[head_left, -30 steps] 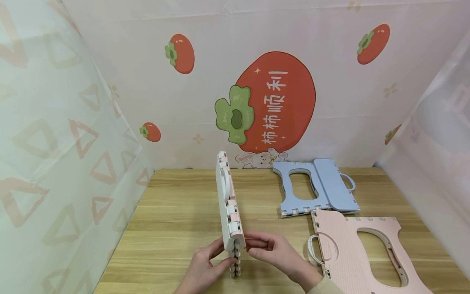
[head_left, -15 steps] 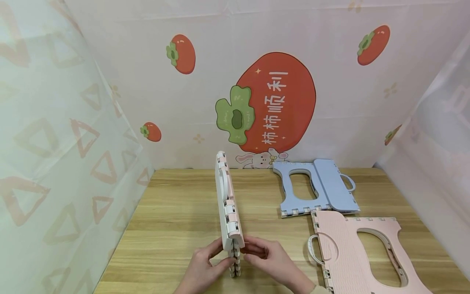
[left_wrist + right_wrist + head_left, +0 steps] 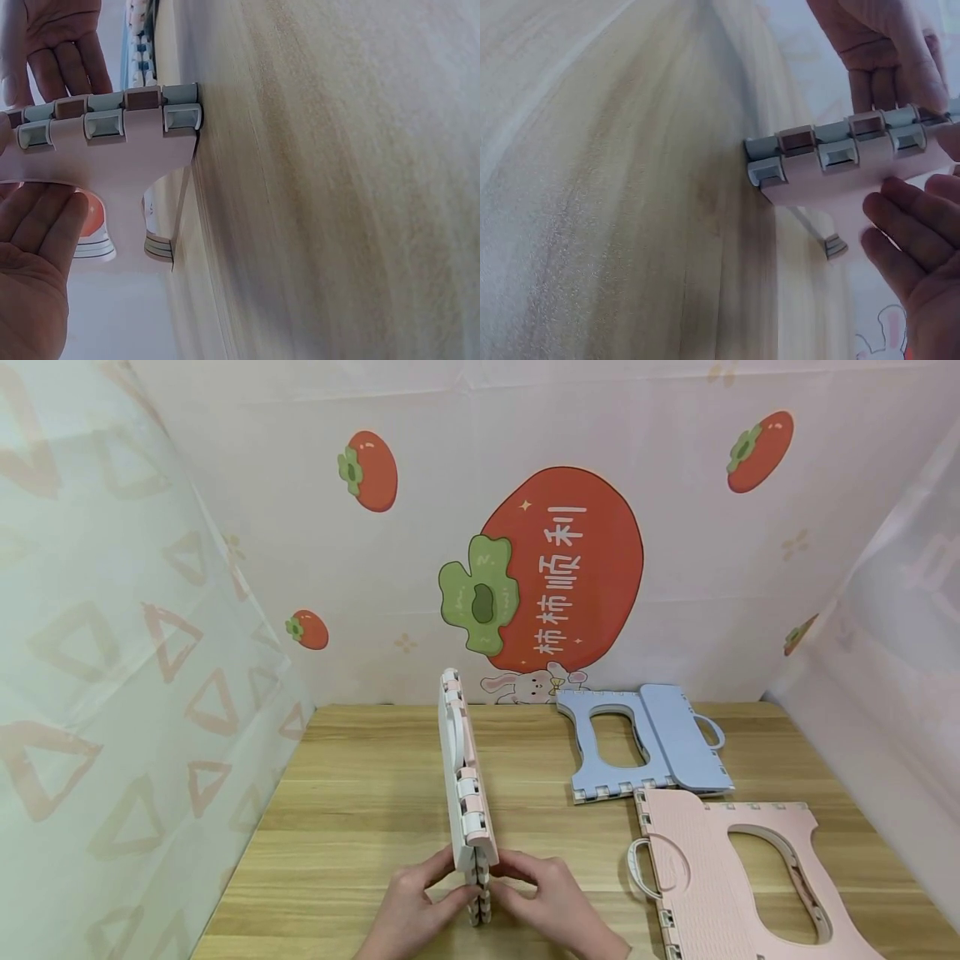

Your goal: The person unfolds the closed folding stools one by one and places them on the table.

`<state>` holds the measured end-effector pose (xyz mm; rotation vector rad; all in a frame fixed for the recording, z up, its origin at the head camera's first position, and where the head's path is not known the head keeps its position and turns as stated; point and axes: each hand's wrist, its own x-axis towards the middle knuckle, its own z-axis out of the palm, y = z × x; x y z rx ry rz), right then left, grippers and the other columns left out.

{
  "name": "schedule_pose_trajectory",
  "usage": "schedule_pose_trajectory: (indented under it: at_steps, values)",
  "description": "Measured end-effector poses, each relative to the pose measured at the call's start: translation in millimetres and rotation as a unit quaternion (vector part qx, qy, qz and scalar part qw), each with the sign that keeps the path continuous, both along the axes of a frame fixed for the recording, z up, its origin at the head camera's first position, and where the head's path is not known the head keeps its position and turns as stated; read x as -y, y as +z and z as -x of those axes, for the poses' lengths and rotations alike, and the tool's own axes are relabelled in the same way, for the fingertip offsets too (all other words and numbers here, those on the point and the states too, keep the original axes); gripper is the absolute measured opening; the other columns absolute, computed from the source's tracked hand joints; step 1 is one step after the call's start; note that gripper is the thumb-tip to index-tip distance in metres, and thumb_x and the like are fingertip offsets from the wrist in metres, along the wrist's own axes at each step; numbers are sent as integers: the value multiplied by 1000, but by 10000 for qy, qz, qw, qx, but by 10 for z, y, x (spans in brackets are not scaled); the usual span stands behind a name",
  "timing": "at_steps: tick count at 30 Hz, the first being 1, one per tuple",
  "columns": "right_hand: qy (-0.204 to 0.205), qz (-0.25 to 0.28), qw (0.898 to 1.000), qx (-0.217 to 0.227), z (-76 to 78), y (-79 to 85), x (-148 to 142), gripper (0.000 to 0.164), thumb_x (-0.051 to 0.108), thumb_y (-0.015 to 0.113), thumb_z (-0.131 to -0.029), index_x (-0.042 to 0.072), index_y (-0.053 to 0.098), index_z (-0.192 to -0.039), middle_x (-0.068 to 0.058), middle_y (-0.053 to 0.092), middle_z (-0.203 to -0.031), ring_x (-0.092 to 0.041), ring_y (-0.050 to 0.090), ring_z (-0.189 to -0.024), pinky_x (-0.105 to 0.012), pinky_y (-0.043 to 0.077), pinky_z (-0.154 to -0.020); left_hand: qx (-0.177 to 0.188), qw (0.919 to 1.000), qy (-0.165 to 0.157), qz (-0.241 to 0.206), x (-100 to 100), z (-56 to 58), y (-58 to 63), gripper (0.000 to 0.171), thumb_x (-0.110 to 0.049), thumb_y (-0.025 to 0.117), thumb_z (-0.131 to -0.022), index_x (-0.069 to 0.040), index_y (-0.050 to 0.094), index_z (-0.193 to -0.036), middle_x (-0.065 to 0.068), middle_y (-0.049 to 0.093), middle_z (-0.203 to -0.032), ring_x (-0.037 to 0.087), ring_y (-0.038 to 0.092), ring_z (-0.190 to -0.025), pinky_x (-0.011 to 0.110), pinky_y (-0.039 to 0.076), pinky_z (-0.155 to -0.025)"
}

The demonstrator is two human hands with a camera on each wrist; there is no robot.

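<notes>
A white and pink folding stool (image 3: 465, 793) stands upright and folded flat, its hinged edge and white carry handle facing up and toward me. My left hand (image 3: 412, 902) grips its near lower end from the left, thumb on the hinged near edge. From the right, my right hand (image 3: 551, 897) holds the same end, thumb at the edge and fingers along the panel. In the left wrist view, the left hand's fingers (image 3: 52, 225) lie over the cutout of the pink panel (image 3: 127, 165). The right hand's fingers (image 3: 907, 217) touch the panel in the right wrist view.
A folded blue stool (image 3: 686, 735) lies flat at the back right of the wooden table (image 3: 352, 793). In front of it lies a folded pink stool (image 3: 712, 868), its handle pointing left. A printed cloth (image 3: 420, 568) hangs behind the table.
My right hand has shifted in and lower on the stool, its thumb coming to the near edge. The stool's top has tipped slightly left. My left hand has stayed put.
</notes>
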<state>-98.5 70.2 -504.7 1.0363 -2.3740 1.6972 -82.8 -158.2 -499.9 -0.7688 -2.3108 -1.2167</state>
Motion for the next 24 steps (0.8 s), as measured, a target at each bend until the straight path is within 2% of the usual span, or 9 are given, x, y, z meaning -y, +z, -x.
schedule_pose_trajectory:
  at_steps: [3, 6, 7, 10, 13, 15, 17, 20, 24]
  values:
    - [-250, -77, 9963, -814, 7, -31, 35, 32, 12, 70, -97, 9, 68, -130, -6, 78, -107, -23, 76, -96, -28, 61, -85, -46, 10000, 17, 31, 3, 1, 4, 55, -12, 87, -80, -15, 69, -131, 6, 77, -111, 18, 74, -100, 17, 57, -88]
    - [-328, -71, 9912, -1282, 21, -55, 55, 33, 6, 71, -94, 12, 68, -126, -3, 78, -103, -17, 76, -91, -24, 61, -83, -84, 10000, 6, 36, 5, 4, 6, 54, -11, 87, -80, -14, 69, -131, 6, 77, -110, 18, 75, -98, 17, 57, -87]
    - [-362, -93, 9894, -1404, 27, -61, 61, 33, 4, 72, -93, 12, 69, -125, -1, 78, -101, -14, 76, -90, -27, 61, -85, -107, 9999, -2, 45, 6, 6, 6, 54, -10, 87, -80, -13, 69, -131, 6, 77, -109, 18, 75, -98, 17, 57, -86]
    - [-389, -186, 9875, -1514, 47, -73, 71, 34, 3, 73, -91, 15, 68, -122, 4, 78, -93, -4, 74, -86, -39, 60, -94, -152, 9998, -21, 81, 7, 11, 4, 53, -9, 86, -80, -12, 69, -131, 7, 78, -108, 17, 75, -96, 17, 57, -86]
    - [-476, -397, 9852, -1597, 63, -77, 81, 31, 7, 75, -91, 17, 68, -119, 12, 73, -77, 8, 67, -74, -50, 53, -103, -162, 9998, -43, 113, 10, 15, 2, 53, -8, 86, -80, -11, 69, -130, 6, 78, -107, 16, 76, -95, 18, 58, -85]
    - [-482, -493, 9844, -1619, 70, -77, 87, 26, 10, 75, -92, 19, 67, -115, 15, 67, -72, 12, 60, -69, -51, 52, -105, -150, 9998, -62, 117, 13, 16, 0, 53, -8, 86, -81, -12, 69, -130, 6, 78, -106, 15, 76, -94, 18, 58, -84]
    - [-516, -569, 9827, -1682, 72, -72, 93, 23, 13, 75, -93, 21, 65, -112, 16, 62, -73, 9, 57, -70, -49, 53, -103, -121, 9998, -94, 108, 15, 15, 1, 52, -9, 85, -82, -12, 68, -131, 5, 78, -106, 15, 76, -93, 18, 58, -83]
    - [-533, -626, 9826, -1668, 65, -65, 98, 21, 15, 75, -93, 22, 64, -110, 12, 61, -82, 1, 57, -75, -35, 60, -86, -37, 9999, -130, 92, 18, 14, -2, 52, -12, 85, -84, -14, 68, -133, 3, 78, -106, 14, 75, -93, 18, 58, -84]
    - [-622, -795, 9777, -1840, 62, -69, 98, 24, 17, 77, -90, 24, 63, -109, 9, 60, -88, -9, 56, -81, -20, 46, -75, 33, 9998, -153, 101, 20, 17, -9, 51, -15, 84, -85, -16, 67, -133, 0, 78, -107, 12, 75, -94, 18, 58, -84]
